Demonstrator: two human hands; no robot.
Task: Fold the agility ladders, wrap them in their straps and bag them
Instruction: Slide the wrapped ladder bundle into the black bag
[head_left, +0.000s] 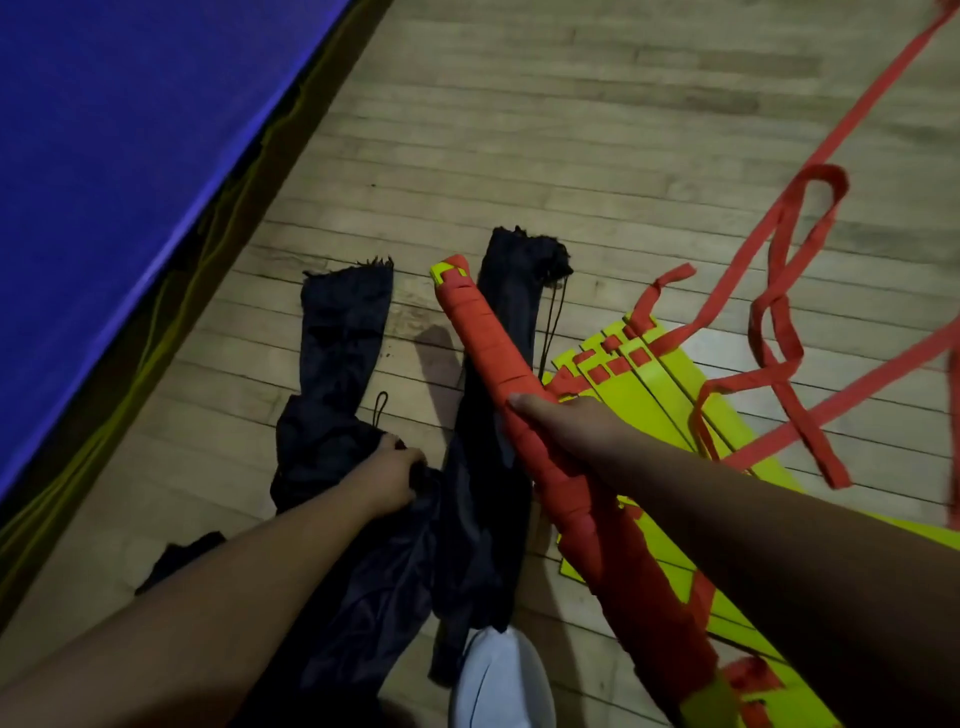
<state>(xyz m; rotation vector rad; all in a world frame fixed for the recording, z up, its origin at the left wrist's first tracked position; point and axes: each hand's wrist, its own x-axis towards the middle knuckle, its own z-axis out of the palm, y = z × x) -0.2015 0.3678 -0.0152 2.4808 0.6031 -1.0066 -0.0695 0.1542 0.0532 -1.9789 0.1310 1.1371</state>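
Your right hand (558, 423) grips the strap-wrapped ladder bundle (493, 358) mid-length, tip raised over the floor (571, 130). Your left hand (397, 470) has its fingers (390, 442) bunching a dark bag (337, 332) on the boards. Bagging appears to be in hand: next, find the bag's mouth, open it and feed the bundle in. A second ladder (660, 384) lies unwrapped alongside.

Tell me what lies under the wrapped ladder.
A dark bag and loose yellow rungs lie on the floor beneath the wrapped ladder; it hides where they meet.
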